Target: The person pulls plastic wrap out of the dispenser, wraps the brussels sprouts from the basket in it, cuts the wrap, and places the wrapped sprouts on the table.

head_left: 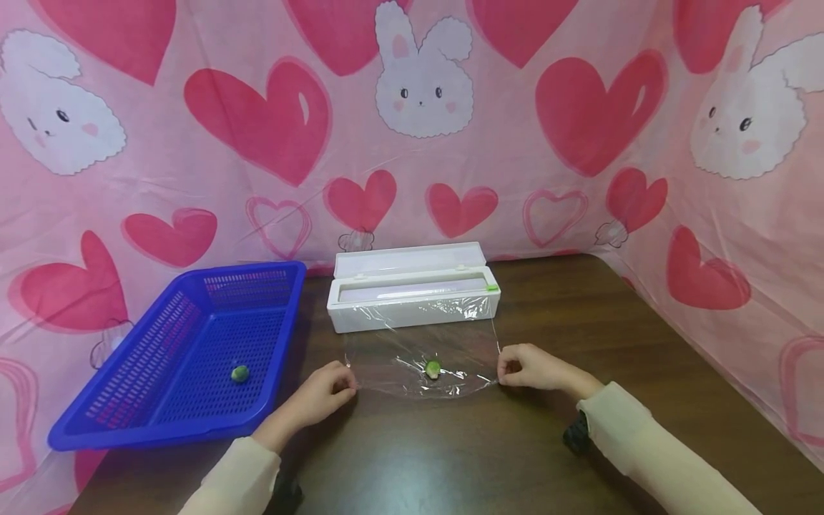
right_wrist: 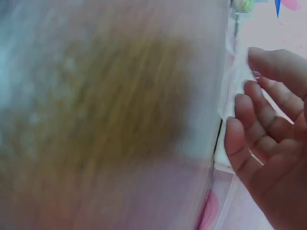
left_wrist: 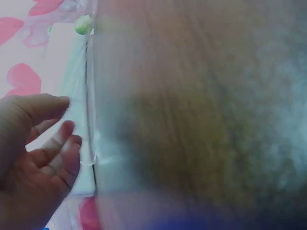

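Observation:
A sheet of plastic wrap [head_left: 393, 357] runs from the front of a white wrap dispenser box [head_left: 412, 312] toward me. My left hand [head_left: 322, 392] pinches its near left corner. At the near right corner, my right hand [head_left: 533, 366] pinches the film between thumb and fingers. Between the hands, a green Brussels sprout [head_left: 433, 369] lies within the film's area; whether it is on top or beneath, I cannot tell. The wrist views show the left hand [left_wrist: 43, 148] and right hand [right_wrist: 273, 129] with curled fingers, the film there hard to make out.
A blue plastic basket [head_left: 291, 315] stands at the left with another Brussels sprout [head_left: 240, 373] in it. The dispenser's lid [head_left: 412, 259] is raised, and a green cutter slide [head_left: 492, 287] sits at its right end. A pink heart-and-rabbit cloth hangs behind the brown table [head_left: 399, 458].

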Available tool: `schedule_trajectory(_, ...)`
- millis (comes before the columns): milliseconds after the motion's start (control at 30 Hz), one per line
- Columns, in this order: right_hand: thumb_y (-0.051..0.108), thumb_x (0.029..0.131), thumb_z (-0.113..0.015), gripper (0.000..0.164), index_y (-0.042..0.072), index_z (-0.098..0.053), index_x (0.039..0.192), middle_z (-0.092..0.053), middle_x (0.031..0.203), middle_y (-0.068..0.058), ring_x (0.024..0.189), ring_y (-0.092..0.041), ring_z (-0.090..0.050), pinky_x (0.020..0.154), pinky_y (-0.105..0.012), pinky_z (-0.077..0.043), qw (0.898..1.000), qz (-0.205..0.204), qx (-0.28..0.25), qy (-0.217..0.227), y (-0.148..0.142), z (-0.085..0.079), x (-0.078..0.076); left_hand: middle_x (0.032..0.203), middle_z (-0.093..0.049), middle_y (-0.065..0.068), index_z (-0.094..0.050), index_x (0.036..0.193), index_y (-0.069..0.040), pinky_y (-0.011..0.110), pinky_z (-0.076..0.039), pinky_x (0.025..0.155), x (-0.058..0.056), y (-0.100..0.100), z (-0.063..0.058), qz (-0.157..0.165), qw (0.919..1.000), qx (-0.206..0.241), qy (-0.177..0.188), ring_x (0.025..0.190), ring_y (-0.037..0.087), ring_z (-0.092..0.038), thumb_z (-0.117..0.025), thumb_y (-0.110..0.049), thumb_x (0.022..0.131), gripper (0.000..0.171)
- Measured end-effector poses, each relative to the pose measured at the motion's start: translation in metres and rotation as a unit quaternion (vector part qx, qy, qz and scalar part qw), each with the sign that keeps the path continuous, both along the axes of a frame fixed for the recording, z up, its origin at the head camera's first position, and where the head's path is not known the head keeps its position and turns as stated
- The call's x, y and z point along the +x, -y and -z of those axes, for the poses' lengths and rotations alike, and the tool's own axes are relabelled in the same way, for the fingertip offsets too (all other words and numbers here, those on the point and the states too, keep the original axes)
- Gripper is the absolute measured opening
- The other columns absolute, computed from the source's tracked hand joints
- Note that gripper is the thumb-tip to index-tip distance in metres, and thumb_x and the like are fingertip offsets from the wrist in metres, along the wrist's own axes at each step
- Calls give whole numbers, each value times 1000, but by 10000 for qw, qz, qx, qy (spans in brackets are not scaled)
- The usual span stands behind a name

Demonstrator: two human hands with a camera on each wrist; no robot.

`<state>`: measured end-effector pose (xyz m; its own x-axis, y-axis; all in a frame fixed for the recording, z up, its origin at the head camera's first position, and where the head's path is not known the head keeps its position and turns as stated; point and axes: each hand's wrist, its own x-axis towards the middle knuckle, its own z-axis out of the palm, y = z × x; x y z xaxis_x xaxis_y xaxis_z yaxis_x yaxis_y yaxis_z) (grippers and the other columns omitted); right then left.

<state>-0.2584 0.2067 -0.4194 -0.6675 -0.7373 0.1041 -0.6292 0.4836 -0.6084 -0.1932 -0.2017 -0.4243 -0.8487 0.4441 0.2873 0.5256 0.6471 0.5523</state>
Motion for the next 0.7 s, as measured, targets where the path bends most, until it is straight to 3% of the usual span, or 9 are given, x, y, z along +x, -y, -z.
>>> schedule_trajectory(167,4,80,-68,18,19,-61,75,-57,85,3,82,-14,-52,73,-31,-44,9991,77,-323,-269,1,-1,-2,81,-53,-6,-58,74,-13,32,-46,67,-3,-2,-1,-139,9989,384,-223,75,13,-54,-68,2,77,19)
schedule_trajectory(300,3,83,-65,17,17,-59,78,-63,95,-5,90,-16,-56,79,-36,-45,9983,139,-511,-258,2,-2,-3,80,-56,-6,-58,78,-11,30,-44,62,-3,-3,-3,-318,9985,433,47,71,10,-53,-65,1,80,14)
schedule_trajectory(500,6,85,-64,9,13,-61,82,-62,83,2,75,-13,-53,68,-30,-44,9977,377,-530,208,2,-5,-3,73,-56,-8,-55,81,-11,25,-40,55,-2,-3,-3,-430,9977,466,222,59,6,-44,-61,0,84,13)
schedule_trajectory(700,4,85,-63,12,14,-59,80,-60,76,6,69,-10,-52,63,-28,-42,9972,493,-417,367,2,-5,-6,69,-56,-3,-52,82,-8,25,-44,55,-4,-3,1,-276,9970,695,211,62,9,-53,-56,4,87,14)
